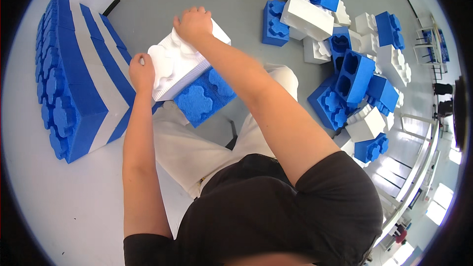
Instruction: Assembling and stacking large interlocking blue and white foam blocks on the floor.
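Foam, I'd guess: the white block [183, 65] should handle light yet firm, best held by its edges, where left hand [142, 73] and right hand [195, 25] clasp it, fingers curled.

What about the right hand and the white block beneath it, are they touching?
Touching. The head view shows the right hand lying across the far edge of the white block, with no gap visible between them.

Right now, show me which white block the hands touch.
The white block partly covering a blue block; left hand and right hand touch it, unlike the loose white blocks.
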Available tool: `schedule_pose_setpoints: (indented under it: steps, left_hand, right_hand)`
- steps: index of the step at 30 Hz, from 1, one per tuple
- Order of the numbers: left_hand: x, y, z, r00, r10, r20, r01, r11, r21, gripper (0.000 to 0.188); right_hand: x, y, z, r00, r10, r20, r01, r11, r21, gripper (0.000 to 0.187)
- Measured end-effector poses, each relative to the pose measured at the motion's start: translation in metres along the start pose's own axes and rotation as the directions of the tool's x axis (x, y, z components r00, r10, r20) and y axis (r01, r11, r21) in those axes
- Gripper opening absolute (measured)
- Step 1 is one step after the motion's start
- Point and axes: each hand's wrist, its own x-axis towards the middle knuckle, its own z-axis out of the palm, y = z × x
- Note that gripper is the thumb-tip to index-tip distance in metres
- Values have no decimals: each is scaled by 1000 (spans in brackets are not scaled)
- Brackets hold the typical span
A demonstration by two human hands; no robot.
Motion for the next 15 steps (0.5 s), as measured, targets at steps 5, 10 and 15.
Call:
schedule_pose_setpoints:
  steps: [5, 10, 15]
  left_hand:
    - [0, -16, 2, 1000, -13, -25, 14, 999, 31, 36]
    - [1, -8, -1, 1000, 0, 2, 0, 1000, 13, 36]
    - [9, 9, 32, 997, 42, 61, -40, 999, -24, 34]
  right_hand:
    - [-7, 9, -20, 995, 63, -71, -2, 767, 641, 44]
    - [26, 101, 23, 832, 553, 38, -119, 112, 986, 49]
    - [-12, 384, 118, 494, 799, 342, -506, -56, 861, 63]
